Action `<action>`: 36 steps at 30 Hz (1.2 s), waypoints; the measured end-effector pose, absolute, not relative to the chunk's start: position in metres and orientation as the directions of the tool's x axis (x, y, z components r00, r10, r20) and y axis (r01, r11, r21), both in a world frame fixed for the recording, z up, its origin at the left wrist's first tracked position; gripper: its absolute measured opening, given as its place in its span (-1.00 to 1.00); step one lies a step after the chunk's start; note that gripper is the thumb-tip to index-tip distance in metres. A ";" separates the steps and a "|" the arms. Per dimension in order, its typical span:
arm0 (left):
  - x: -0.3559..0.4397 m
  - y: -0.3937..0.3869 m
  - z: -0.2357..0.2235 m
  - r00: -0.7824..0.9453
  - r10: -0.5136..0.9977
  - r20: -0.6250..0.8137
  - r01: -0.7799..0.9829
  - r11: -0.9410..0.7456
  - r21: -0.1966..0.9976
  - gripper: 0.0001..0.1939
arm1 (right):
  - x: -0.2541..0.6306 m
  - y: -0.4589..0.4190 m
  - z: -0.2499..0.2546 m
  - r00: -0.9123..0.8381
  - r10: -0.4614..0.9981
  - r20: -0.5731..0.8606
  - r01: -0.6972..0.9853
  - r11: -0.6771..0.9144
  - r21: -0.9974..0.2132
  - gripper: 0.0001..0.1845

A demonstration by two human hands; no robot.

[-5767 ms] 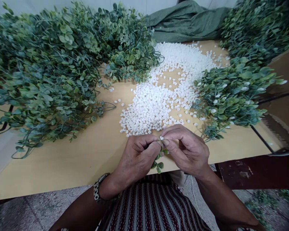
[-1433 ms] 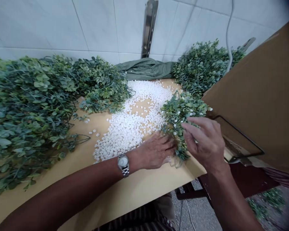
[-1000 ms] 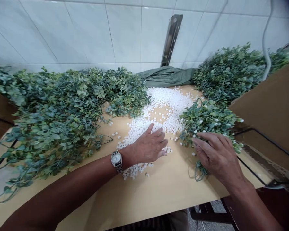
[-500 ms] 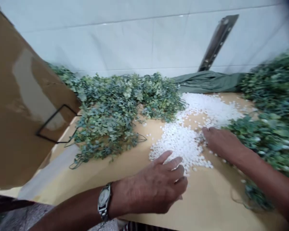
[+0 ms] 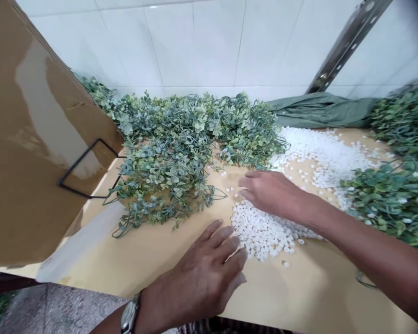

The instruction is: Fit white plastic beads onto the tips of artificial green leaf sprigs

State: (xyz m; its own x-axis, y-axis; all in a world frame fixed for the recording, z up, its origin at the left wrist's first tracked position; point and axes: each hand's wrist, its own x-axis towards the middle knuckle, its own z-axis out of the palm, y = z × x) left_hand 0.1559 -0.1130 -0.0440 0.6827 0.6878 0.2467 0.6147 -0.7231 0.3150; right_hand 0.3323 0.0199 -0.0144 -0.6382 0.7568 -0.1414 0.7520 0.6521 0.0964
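Observation:
A pile of small white pellets (image 5: pixel 264 236) lies on the tan tabletop (image 5: pixel 289 292). My left hand (image 5: pixel 209 269), with a metal watch (image 5: pixel 128 315) on its wrist, is palm down at the pile's left edge. Its fingers are spread and hold nothing. Over the far side of this pile reaches my right hand (image 5: pixel 271 190), its fingers extended left and slightly bent, low above the table near a few stray pellets. I see nothing held in it; its palm is hidden. More white pellets (image 5: pixel 327 153) are scattered behind it.
Bunches of artificial green leaves (image 5: pixel 174 157) lie at left, and more leafy bunches (image 5: pixel 393 199) at right. A cardboard box (image 5: pixel 38 139) stands at far left beside a black wire loop (image 5: pixel 90 197). Green cloth (image 5: pixel 320 111) runs along the tiled wall (image 5: pixel 202 51) beneath a metal bracket (image 5: pixel 348 41).
My right hand has moved left across the pellets, from their right side to their far left side. The near pile is more gathered. My left hand has spread its fingers; the view has shifted.

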 end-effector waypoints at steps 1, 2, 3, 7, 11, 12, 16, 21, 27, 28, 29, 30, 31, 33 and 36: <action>0.156 -0.114 -0.044 0.683 0.688 0.245 0.612 -0.722 0.323 -0.79 | 0.319 0.021 -0.018 -0.656 0.743 -0.132 0.743 0.666 0.061 -0.74; 0.157 -0.115 -0.045 0.682 0.688 0.247 0.607 -0.721 0.333 -0.79 | 0.308 0.022 -0.023 -0.675 0.727 -0.125 0.731 0.682 0.023 -0.75; 0.157 -0.115 -0.045 0.679 0.689 0.252 0.602 -0.720 0.347 -0.79 | 0.300 0.023 -0.028 -0.693 0.710 -0.124 0.716 0.698 -0.007 -0.75; 0.158 -0.118 -0.047 0.621 0.724 0.302 0.572 -0.681 0.457 -0.81 | 0.289 0.025 -0.039 -0.713 0.694 -0.104 0.701 0.708 -0.080 -0.77; 0.165 -0.120 -0.049 0.489 0.825 0.284 0.528 -0.539 0.656 -0.80 | 0.310 0.021 -0.030 -0.659 0.750 -0.060 0.747 0.642 -0.172 -0.85; 0.168 -0.120 -0.049 0.429 0.870 0.243 0.518 -0.458 0.723 -0.78 | 0.317 0.019 -0.026 -0.633 0.774 -0.032 0.753 0.605 -0.257 -0.88; 0.185 -0.116 -0.053 0.151 0.988 0.020 0.225 -0.054 0.973 -0.64 | 0.344 -0.003 -0.023 -0.566 0.825 -0.008 0.554 0.372 -0.745 -0.88; 0.215 -0.102 -0.049 -0.042 0.997 -0.068 -0.500 0.038 0.865 -0.69 | 0.354 -0.048 -0.044 -0.545 0.837 -0.050 0.298 0.137 -0.945 -0.79; 0.236 -0.098 -0.042 -0.081 0.960 -0.269 -0.626 0.161 0.763 -0.77 | 0.354 -0.082 -0.061 -0.575 0.817 0.041 0.347 0.289 -0.892 -0.70; 0.238 -0.099 -0.043 -0.082 0.958 -0.276 -0.610 0.171 0.774 -0.79 | 0.356 -0.085 -0.062 -0.579 0.813 0.066 0.374 0.336 -0.864 -0.70; 0.239 -0.099 -0.045 -0.094 0.957 -0.276 -0.591 0.170 0.789 -0.81 | 0.357 -0.087 -0.063 -0.583 0.808 0.093 0.403 0.386 -0.830 -0.70; 0.239 -0.100 -0.046 -0.115 0.956 -0.270 -0.573 0.158 0.804 -0.83 | 0.360 -0.090 -0.063 -0.585 0.802 0.117 0.436 0.433 -0.788 -0.71; 0.240 -0.100 -0.049 -0.144 0.956 -0.257 -0.556 0.137 0.820 -0.84 | 0.362 -0.092 -0.063 -0.587 0.798 0.138 0.469 0.474 -0.746 -0.73; 0.241 -0.100 -0.054 -0.200 0.956 -0.215 -0.511 0.086 0.855 -0.84 | 0.370 -0.095 -0.063 -0.589 0.790 0.172 0.507 0.526 -0.682 -0.77; 0.241 -0.100 -0.060 -0.198 0.967 -0.162 -0.428 0.063 0.902 -0.87 | 0.383 -0.097 -0.059 -0.516 0.830 0.214 0.514 0.499 -0.698 -0.77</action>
State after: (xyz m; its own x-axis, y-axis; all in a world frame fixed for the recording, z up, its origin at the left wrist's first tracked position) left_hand 0.2414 -0.1000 -0.0597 -0.1981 0.9667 -0.1619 -0.4279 0.0633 0.9016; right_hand 0.3829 -0.0971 -0.0588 -0.5155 0.8297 0.2141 0.5140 0.4993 -0.6975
